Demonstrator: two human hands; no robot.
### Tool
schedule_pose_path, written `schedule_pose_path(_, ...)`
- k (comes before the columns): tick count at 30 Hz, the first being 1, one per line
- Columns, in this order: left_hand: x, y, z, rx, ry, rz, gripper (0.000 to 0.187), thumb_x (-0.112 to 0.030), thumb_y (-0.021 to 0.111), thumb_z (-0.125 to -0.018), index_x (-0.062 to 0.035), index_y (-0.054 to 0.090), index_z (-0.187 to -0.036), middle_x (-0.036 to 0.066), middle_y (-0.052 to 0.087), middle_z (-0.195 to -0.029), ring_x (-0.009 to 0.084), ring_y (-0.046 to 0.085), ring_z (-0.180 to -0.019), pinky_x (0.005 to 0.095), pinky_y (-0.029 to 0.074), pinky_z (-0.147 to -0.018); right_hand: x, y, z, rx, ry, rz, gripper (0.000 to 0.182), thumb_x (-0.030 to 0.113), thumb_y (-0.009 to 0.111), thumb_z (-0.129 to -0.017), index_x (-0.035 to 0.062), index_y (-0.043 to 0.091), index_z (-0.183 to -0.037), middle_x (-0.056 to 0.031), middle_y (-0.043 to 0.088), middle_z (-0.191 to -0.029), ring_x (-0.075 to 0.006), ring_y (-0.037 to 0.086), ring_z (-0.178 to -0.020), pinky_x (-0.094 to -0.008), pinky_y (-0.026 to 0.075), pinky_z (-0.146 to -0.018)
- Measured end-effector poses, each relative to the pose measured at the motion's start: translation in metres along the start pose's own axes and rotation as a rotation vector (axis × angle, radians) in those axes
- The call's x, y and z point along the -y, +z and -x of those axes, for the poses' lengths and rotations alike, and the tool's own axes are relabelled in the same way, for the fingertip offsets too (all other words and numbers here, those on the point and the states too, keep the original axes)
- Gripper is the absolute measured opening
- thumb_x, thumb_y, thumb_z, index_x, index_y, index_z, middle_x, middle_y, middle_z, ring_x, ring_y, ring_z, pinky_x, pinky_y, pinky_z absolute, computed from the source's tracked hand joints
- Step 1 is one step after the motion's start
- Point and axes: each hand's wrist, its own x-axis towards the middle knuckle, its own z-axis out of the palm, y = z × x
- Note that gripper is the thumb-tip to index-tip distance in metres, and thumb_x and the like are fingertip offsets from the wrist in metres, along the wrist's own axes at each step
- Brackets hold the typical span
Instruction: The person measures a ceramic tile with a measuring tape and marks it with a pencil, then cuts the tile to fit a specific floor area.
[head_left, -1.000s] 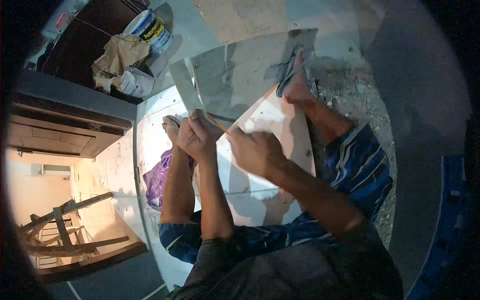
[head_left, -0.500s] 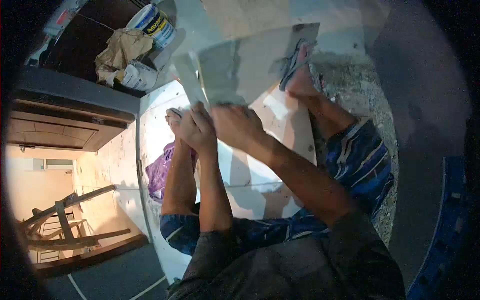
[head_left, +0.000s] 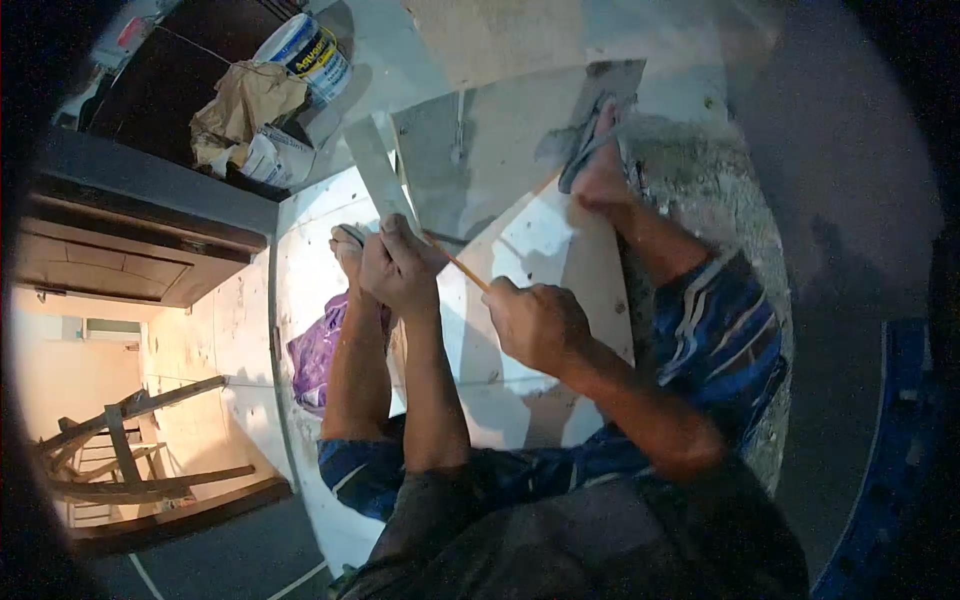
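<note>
My left hand [head_left: 400, 268] is closed round the lower end of a flat, pale strip [head_left: 370, 160] that slants up and to the left. My right hand [head_left: 540, 322] is a fist round a thin orange stick [head_left: 455, 262], which runs up-left from it to the left hand. What kind of tool the stick belongs to, I cannot tell. Beyond both hands lies a large grey panel [head_left: 530, 120] with a dark corner, beside the strip. My left foot [head_left: 347, 243] is close to the left hand; the right foot [head_left: 600, 170], in a sandal, rests at the panel's right side.
A crumpled purple bag [head_left: 318, 355] lies left of my left leg. At the upper left stand a white bucket [head_left: 308, 55] and crumpled brown paper [head_left: 245, 100]. A wooden frame [head_left: 130, 430] is at lower left. Rough concrete [head_left: 700, 180] borders the light floor on the right.
My right hand has drawn back, down and to the right, away from the left hand, and the orange stick now shows between them. The left hand has barely moved with the strip.
</note>
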Motion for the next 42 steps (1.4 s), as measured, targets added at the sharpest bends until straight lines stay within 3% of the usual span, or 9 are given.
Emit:
schedule_pose_path(6, 0.052, 0.002, -0.013, -0.064, -0.074, -0.005, 0.041, -0.028, 0.051, -0.101, 0.0015, 0.054, -0.072, 0.008, 0.048, -0.06, 0.0142, 0.04, -0.056, 0.0305, 0.038, -0.052, 0.006, 0.016, -0.061, -0.075, -0.111, 0.049, 0.017, 0.017, 0.053, -0.087, 0.0012, 0.059, -0.092, -0.0214, 0.065, -0.07, -0.0403, 0.066, -0.065, -0.0508, 0.054, -0.063)
schedule_pose_path(8, 0.101, -0.001, -0.025, 0.012, 0.42, -0.296, 0.042, -0.028, 0.051, -0.101, 0.001, 0.053, -0.071, 0.006, 0.048, -0.059, 0.0136, 0.04, -0.055, 0.0303, 0.038, -0.052, 0.017, -0.006, -0.017, 0.101, 0.1, 0.018, 0.016, 0.017, 0.054, -0.089, 0.0023, 0.058, -0.091, -0.021, 0.064, -0.069, -0.0407, 0.066, -0.064, -0.0519, 0.054, -0.062)
schedule_pose_path(10, 0.066, 0.004, -0.015, -0.044, 0.209, -0.302, 0.039, -0.026, 0.051, -0.101, 0.001, 0.056, -0.073, 0.005, 0.05, -0.06, 0.0138, 0.044, -0.055, 0.0292, 0.039, -0.053, 0.006, -0.006, 0.003, 0.046, 0.046, -0.006, 0.015, 0.018, 0.053, -0.09, 0.0035, 0.058, -0.092, -0.0207, 0.064, -0.069, -0.0406, 0.066, -0.064, -0.0524, 0.053, -0.06)
schedule_pose_path(12, 0.087, 0.002, -0.021, 0.025, 0.437, -0.08, 0.036, -0.024, 0.051, -0.101, 0.0011, 0.057, -0.076, 0.006, 0.051, -0.061, 0.0146, 0.046, -0.055, 0.0291, 0.04, -0.053, 0.017, -0.01, -0.018, 0.127, 0.158, -0.044, 0.016, 0.018, 0.053, -0.09, 0.0036, 0.058, -0.093, -0.0209, 0.064, -0.07, -0.0407, 0.066, -0.067, -0.0519, 0.052, -0.061)
schedule_pose_path(20, 0.043, 0.007, -0.009, -0.03, 0.028, 0.078, 0.035, -0.022, 0.049, -0.101, 0.002, 0.06, -0.079, 0.005, 0.057, -0.065, 0.0111, 0.05, -0.06, 0.0259, 0.041, -0.056, 0.002, 0.021, -0.003, -0.031, 0.03, -0.051, 0.015, 0.016, 0.053, -0.09, 0.0032, 0.059, -0.087, -0.02, 0.063, -0.068, -0.0418, 0.064, -0.062, -0.0521, 0.052, -0.059)
schedule_pose_path(28, 0.038, 0.0, -0.003, -0.017, 0.238, -0.164, 0.035, -0.022, 0.048, -0.102, 0.0034, 0.062, -0.083, 0.005, 0.058, -0.07, 0.0107, 0.051, -0.065, 0.0248, 0.042, -0.059, 0.01, 0.034, -0.057, -0.139, -0.05, 0.065, 0.014, 0.019, 0.056, -0.09, 0.0058, 0.059, -0.094, -0.0189, 0.063, -0.063, -0.0347, 0.066, -0.058, -0.0479, 0.052, -0.055)
schedule_pose_path(38, 0.032, 0.001, -0.007, -0.018, 0.025, -0.012, 0.037, -0.022, 0.052, -0.101, 0.0052, 0.057, -0.077, 0.002, 0.053, -0.065, 0.0094, 0.046, -0.062, 0.0237, 0.038, -0.057, 0.005, 0.038, -0.046, -0.225, -0.074, 0.095, 0.007, 0.013, 0.056, -0.087, 0.0067, 0.056, -0.084, -0.0164, 0.061, -0.059, -0.0339, 0.065, -0.055, -0.0449, 0.052, -0.05)
schedule_pose_path(40, 0.058, 0.008, -0.016, -0.098, 0.315, 0.022, 0.037, -0.023, 0.052, -0.101, 0.0015, 0.055, -0.073, 0.001, 0.051, -0.062, 0.0086, 0.045, -0.058, 0.0239, 0.037, -0.054, -0.002, 0.033, -0.002, -0.227, -0.093, 0.006, 0.007, 0.011, 0.057, -0.087, 0.0058, 0.055, -0.084, -0.0157, 0.061, -0.058, -0.0338, 0.065, -0.054, -0.0452, 0.051, -0.049)
schedule_pose_path(42, 0.069, 0.003, -0.013, 0.07, 0.064, 0.175, 0.037, -0.021, 0.053, -0.101, -0.0027, 0.052, -0.069, 0.001, 0.05, -0.061, 0.0077, 0.044, -0.057, 0.0236, 0.037, -0.053, -0.005, 0.021, 0.029, -0.107, -0.022, 0.003, 0.007, 0.011, 0.058, -0.087, 0.0065, 0.054, -0.084, -0.0149, 0.059, -0.057, -0.0334, 0.064, -0.053, -0.0453, 0.05, -0.049)
